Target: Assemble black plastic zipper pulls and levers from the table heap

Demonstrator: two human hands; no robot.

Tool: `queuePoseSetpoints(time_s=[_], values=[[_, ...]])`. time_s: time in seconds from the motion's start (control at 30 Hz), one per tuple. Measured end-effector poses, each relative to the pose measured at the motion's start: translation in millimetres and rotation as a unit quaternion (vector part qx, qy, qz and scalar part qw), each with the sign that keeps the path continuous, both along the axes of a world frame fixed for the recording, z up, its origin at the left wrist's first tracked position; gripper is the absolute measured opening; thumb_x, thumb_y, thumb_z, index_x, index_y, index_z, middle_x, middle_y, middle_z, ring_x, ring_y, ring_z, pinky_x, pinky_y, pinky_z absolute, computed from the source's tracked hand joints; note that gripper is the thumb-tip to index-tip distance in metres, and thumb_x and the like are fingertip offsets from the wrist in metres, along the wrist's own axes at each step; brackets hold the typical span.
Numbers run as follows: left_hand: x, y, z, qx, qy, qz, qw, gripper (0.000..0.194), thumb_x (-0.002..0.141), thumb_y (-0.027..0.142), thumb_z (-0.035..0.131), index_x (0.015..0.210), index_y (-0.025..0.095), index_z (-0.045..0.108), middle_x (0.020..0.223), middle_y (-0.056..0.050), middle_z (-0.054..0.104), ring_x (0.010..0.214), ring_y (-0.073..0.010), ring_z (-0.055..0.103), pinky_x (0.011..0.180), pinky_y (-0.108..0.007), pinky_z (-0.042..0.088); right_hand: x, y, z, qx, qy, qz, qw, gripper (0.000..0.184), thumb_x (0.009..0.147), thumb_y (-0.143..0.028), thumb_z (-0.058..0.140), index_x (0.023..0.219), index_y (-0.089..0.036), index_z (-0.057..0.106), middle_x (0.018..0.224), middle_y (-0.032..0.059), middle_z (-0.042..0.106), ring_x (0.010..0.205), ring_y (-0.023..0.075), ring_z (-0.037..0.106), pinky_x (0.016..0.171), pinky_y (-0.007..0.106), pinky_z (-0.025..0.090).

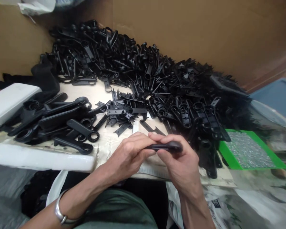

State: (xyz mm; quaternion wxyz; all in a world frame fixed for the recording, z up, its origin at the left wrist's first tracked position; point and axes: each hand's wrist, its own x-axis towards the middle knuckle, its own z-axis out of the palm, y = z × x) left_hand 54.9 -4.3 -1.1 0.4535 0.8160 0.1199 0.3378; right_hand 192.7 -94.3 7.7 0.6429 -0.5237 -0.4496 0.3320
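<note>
Between my two hands is a slim black plastic handle-like part (165, 146), seen edge-on above the front of the table. My left hand (133, 149) pinches its left end, and the fingers hide that end. My right hand (178, 156) grips the thicker, rounded right end between thumb and fingers. Just beyond my hands lies a small heap of flat black strips with forked ends (119, 111). One such strip (152, 127) lies closest to my fingers. Left of my left hand is a pile of black handles with ring-shaped ends (83, 128).
A large mound of black plastic parts (124, 57) rises against the cardboard wall (205, 28). On the right, a green tray (231, 159) holds many small metal pieces. A white box (11, 101) stands at left, with a white foam bar (40, 160) along the front edge.
</note>
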Motion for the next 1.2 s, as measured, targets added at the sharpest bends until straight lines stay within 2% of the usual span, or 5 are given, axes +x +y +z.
queuePoseSetpoints(time_s=[0.3, 0.47, 0.7, 0.97, 1.2], values=[[6, -6, -8.0, -0.053, 0.043, 0.078, 0.995, 0.018, 0.086, 0.012, 0.057, 0.098, 0.014, 0.071, 0.100, -0.007, 0.073, 0.083, -0.0180, 0.066, 0.079, -0.030, 0.050, -3, 3, -15.7, -0.079, -0.016, -0.068, 0.994, 0.018, 0.084, -0.029, 0.072, 0.095, -0.023, 0.061, 0.094, 0.0036, 0.073, 0.091, 0.0221, 0.070, 0.078, 0.032, 0.058], [5, 2, -7.6, -0.037, 0.081, -0.006, 0.996, 0.021, 0.091, 0.014, 0.051, 0.104, 0.017, 0.068, 0.104, -0.006, 0.070, 0.095, -0.0191, 0.063, 0.083, -0.030, 0.048, 6, 6, -22.9, -0.061, 0.004, -0.004, 0.998, 0.014, 0.085, -0.027, 0.071, 0.094, -0.023, 0.061, 0.109, 0.0047, 0.068, 0.106, 0.0225, 0.063, 0.092, 0.036, 0.052], [13, 1, -12.6, -0.036, 0.102, -0.024, 0.994, 0.020, 0.088, 0.011, 0.054, 0.102, 0.017, 0.067, 0.099, -0.006, 0.070, 0.090, -0.0181, 0.063, 0.076, -0.027, 0.046, 16, 1, 1.1, -0.160, -0.217, -0.046, 0.962, 0.018, 0.078, -0.022, 0.075, 0.093, -0.024, 0.066, 0.091, -0.0017, 0.068, 0.083, 0.0182, 0.063, 0.072, 0.027, 0.050], [16, -6, -27.2, 0.027, 0.117, 0.056, 0.991, 0.034, 0.085, 0.008, 0.047, 0.110, 0.021, 0.066, 0.065, 0.001, 0.064, 0.058, -0.0133, 0.053, 0.064, -0.027, 0.043, 11, 3, -7.4, -0.118, -0.288, -0.035, 0.950, 0.011, 0.084, -0.021, 0.069, 0.092, -0.024, 0.062, 0.089, -0.0019, 0.067, 0.081, 0.0173, 0.064, 0.072, 0.026, 0.050], [19, 1, -24.9, -0.006, 0.117, 0.044, 0.992, 0.031, 0.086, 0.008, 0.048, 0.110, 0.017, 0.065, 0.072, -0.001, 0.068, 0.060, -0.0152, 0.056, 0.066, -0.031, 0.046, 26, 13, -19.8, -0.108, -0.273, -0.043, 0.955, 0.015, 0.084, -0.032, 0.071, 0.095, -0.025, 0.063, 0.089, -0.0020, 0.067, 0.078, 0.0169, 0.063, 0.070, 0.025, 0.052]])
